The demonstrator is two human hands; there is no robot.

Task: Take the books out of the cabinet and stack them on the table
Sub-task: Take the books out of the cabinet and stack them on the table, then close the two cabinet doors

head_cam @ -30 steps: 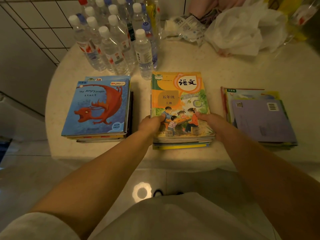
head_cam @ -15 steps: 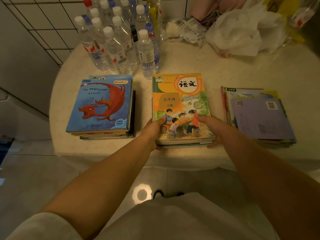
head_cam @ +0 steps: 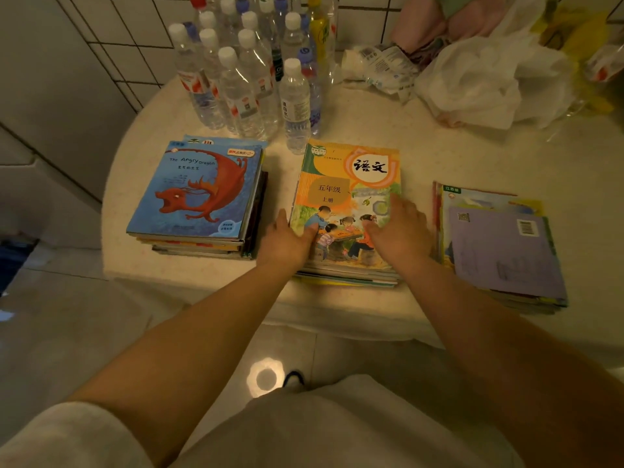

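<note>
Where tiles (head_cam: 141, 59) begin, round table (head_cam: 439, 157)

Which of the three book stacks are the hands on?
The middle stack, topped by the orange textbook; the dragon-book stack and purple-topped stack lie untouched.

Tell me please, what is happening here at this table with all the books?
A person is sorting books into piles on a round pale table. Both hands are on the middle pile, topped by an orange-and-green illustrated textbook: the left hand holds its left edge with the thumb on the cover, and the right hand lies on the cover near the right edge. A pile topped by a blue dragon book lies to the left, and one topped by a lilac cover to the right. Clear plastic water bottles stand behind.
</note>
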